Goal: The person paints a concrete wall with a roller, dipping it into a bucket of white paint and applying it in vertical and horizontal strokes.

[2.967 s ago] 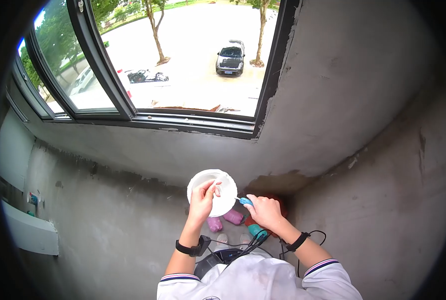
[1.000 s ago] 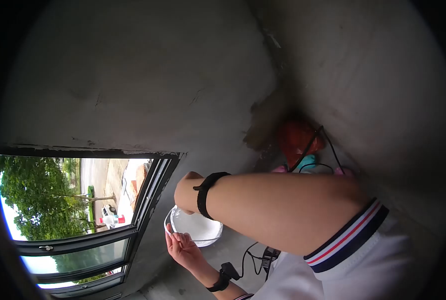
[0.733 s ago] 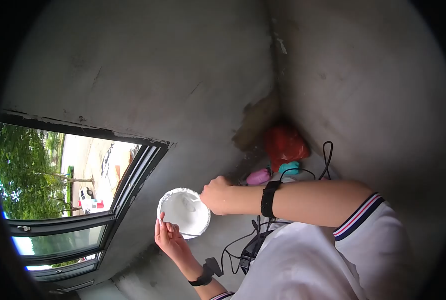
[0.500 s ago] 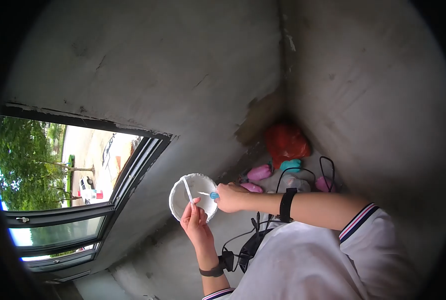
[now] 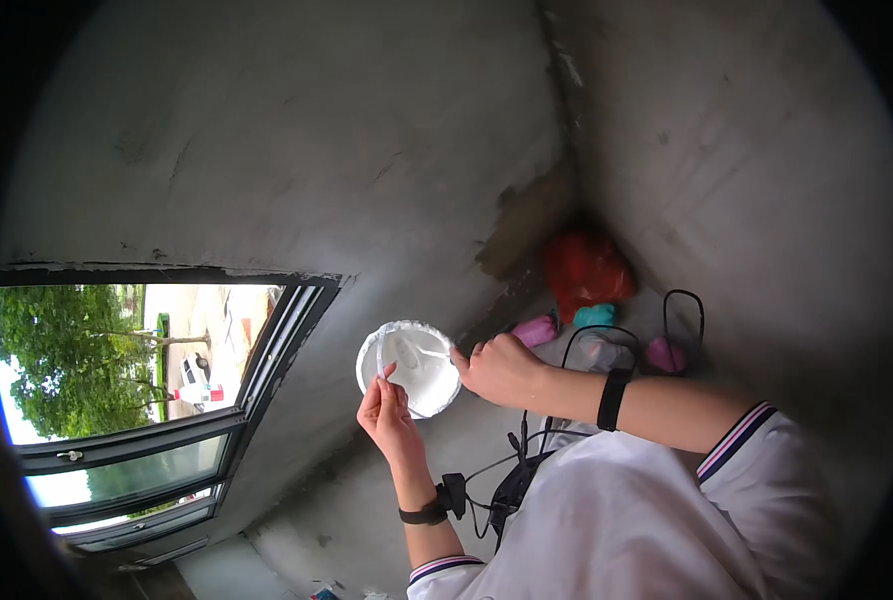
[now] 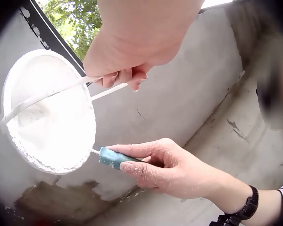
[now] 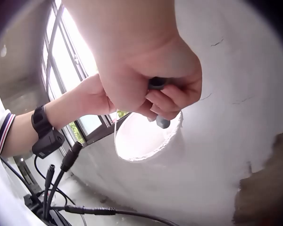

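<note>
A white bucket (image 5: 433,396) with a ragged, white-crusted rim hangs in front of me, its mouth turned toward the head camera. My left hand (image 5: 391,418) holds it up by its thin white handle (image 6: 49,95), fingers curled round that strip. My right hand (image 5: 507,372) grips a blue-handled tool (image 6: 114,158) whose thin pale shank reaches over the rim into the bucket. White specks dot the right thumb and fingers. White material coats the bucket's inside. The tool's far end is lost against that white, and in the right wrist view my hand covers most of the handle.
Left of the bucket is a dark window frame (image 5: 312,305). A grey wall (image 5: 417,200) meets another at a corner, where a red bag (image 5: 589,275), a teal bundle (image 5: 595,316) and pink bundles (image 5: 665,354) lie on the floor. Black cables (image 5: 702,315) loop near my right arm.
The head view has turned since three seconds ago. My right arm, stretched across the bucket a second ago, has drawn back, and the tool now reaches into the bucket. The left hand keeps the handle.
</note>
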Available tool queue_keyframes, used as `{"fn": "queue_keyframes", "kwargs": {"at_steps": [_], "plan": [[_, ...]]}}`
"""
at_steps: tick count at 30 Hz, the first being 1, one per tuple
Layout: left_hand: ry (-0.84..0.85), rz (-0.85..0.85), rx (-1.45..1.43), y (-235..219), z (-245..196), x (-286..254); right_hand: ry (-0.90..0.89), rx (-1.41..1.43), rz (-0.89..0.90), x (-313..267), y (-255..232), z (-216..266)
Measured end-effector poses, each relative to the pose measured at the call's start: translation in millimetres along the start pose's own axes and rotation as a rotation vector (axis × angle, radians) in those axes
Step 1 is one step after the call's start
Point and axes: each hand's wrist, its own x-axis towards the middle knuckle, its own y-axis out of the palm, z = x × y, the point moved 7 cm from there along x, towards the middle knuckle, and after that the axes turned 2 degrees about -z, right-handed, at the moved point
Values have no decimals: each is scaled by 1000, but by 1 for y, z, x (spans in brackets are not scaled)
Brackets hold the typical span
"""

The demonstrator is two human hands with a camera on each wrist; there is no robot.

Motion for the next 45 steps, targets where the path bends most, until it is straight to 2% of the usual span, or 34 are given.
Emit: {"fn": "queue_keyframes", "kwargs": {"at_steps": [1,3,5,7,8,10,11,13,14,15,17,18,19,21,22,24,25,27,28,29,30,31,34,35,37,41,43,44,45], "plan": [[-1,3,-13,2,2,0,8,7,2,-5,3,-6],[10,-13,5,5,3,2,-42,-214,-140,-13,-3,-19],[38,-57,38,2,2,4,5,-183,-99,-16,-2,-24],[78,32,57,10,14,4,222,111,127,-19,5,-37],[94,63,53,20,18,3,226,116,125,-18,-1,-37],[124,128,53,39,22,2,307,342,299,-21,5,-41],[121,132,55,42,25,1,312,345,300,-23,11,-41],[116,202,80,50,35,-1,430,649,184,-25,32,-41],[109,228,107,50,40,-3,489,813,236,-24,44,-40],[106,229,111,49,43,-6,490,817,237,-22,50,-40],[72,215,166,47,49,-12,498,1046,303,-18,65,-33],[71,191,170,50,47,-15,537,1084,275,-16,88,-30],[73,187,171,49,47,-16,532,1084,276,-18,76,-31],[47,154,274,43,53,-16,759,1259,539,-35,58,-29],[45,159,308,36,58,-12,754,1254,542,-35,71,-22],[10,111,305,20,71,-2,547,819,369,-35,94,-18],[-28,70,305,12,74,0,539,813,371,-42,94,-20],[-43,37,288,6,75,2,344,439,194,-48,70,-24],[-68,33,305,1,82,4,338,435,196,-53,67,-27],[-95,28,325,-2,85,2,294,315,179,-56,60,-30],[-76,9,313,1,85,0,250,196,160,-59,54,-32],[-67,18,291,5,85,-1,248,197,163,-61,49,-34],[-56,30,319,16,83,-1,112,-144,-1,-64,28,-32],[-37,35,336,21,80,-1,108,-147,1,-64,26,-34],[-14,43,355,28,70,-2,-43,-247,-213,-64,4,-29],[-13,72,330,35,53,1,-72,-330,-222,-72,20,-12],[-13,81,334,36,52,3,105,-182,-38,-73,31,-17],[13,61,300,36,52,2,108,-181,-39,-72,26,-19],[38,38,266,36,51,2,261,170,94,-72,30,-34]]}}
